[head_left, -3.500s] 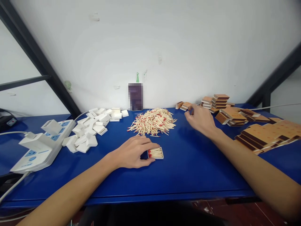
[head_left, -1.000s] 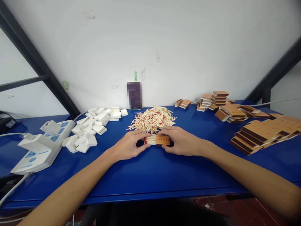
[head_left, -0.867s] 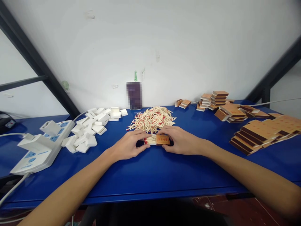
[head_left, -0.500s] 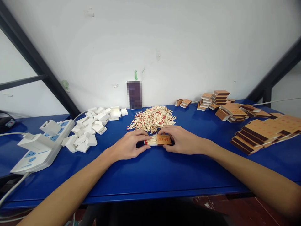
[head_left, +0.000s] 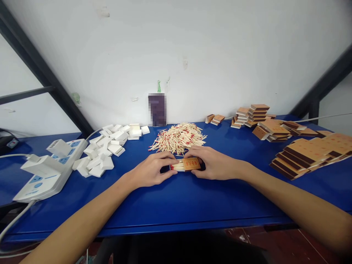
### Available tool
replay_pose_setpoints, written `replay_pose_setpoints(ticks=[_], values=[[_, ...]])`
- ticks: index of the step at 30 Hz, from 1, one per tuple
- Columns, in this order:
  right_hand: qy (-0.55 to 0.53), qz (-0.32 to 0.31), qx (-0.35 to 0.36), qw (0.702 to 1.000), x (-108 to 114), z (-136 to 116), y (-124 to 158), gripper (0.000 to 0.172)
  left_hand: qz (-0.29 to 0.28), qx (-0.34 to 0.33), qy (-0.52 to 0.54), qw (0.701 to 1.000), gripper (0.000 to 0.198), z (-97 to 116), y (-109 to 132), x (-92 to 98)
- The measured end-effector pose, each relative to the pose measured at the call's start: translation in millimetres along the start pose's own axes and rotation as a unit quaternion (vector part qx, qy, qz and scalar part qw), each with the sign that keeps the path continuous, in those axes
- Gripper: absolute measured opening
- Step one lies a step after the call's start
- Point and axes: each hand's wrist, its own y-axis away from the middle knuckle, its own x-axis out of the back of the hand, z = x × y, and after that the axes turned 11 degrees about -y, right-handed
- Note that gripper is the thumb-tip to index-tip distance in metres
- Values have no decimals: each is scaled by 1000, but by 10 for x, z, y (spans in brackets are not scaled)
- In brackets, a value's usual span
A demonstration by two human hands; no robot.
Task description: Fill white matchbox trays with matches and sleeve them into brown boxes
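- Orange cardboard sleeve is pinched in the right hand, and the match-filled tray is gripped by the left hand. The tray is seen partly inside, low over the blue counter, just in front of the loose match pile.
- Matches could probably get snagged and spilled if the tray is pushed in crooked.

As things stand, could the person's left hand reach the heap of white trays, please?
Probably yes: only bare blue table lies between the left hand and the white trays. It would first have to release the matchbox it shares with the right hand.
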Motion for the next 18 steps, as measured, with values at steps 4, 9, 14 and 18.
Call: replay_pose_setpoints(ticks=[4,9,14,18], values=[[-6,5,4,1000,-11,17,1,34,4,4,-6,1000,33,12,-6,5],[-7,8,2,1000,-7,11,-8,33,1,-16,-17,1000,31,11,-7,10],[-12,12,4,1000,-3,-13,-15,31,-2,-22,-32,999,29,21,-11,23],[-7,25,20,999,-27,-17,-8,33,9,-2,-16,1000,35,39,-10,19]])
